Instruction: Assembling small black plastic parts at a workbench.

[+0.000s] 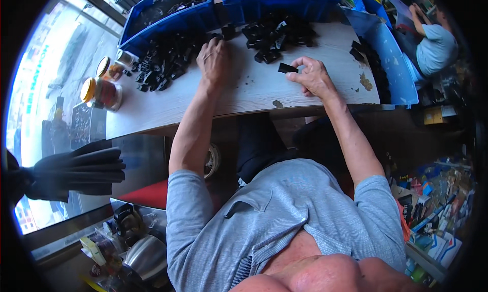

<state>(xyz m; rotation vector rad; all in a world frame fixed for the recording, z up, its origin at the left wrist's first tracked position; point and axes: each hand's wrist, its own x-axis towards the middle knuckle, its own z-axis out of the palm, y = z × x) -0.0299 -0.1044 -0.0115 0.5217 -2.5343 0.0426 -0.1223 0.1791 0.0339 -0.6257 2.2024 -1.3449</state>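
Note:
Between the thumb and fingers of my right hand (311, 77) is a small black plastic part (288, 68), held above the table and pointing left. My left hand (212, 62) reaches to the right edge of a heap of black parts (165, 61). Its fingers are bent down and pressed together around a black piece (217, 36) at the fingertips, which are partly hidden. Another heap of similar black parts (278, 35) lies beyond and between my hands. Both heaps rest on the pale wood-grain table (244, 91).
Blue bins (170, 22) with black parts stand along the back, with another blue bin (401, 71) at the right. Jars (101, 93) stand at the left edge. A person (437, 45) works at the far right. Assorted goods (432, 211) crowd the lower right.

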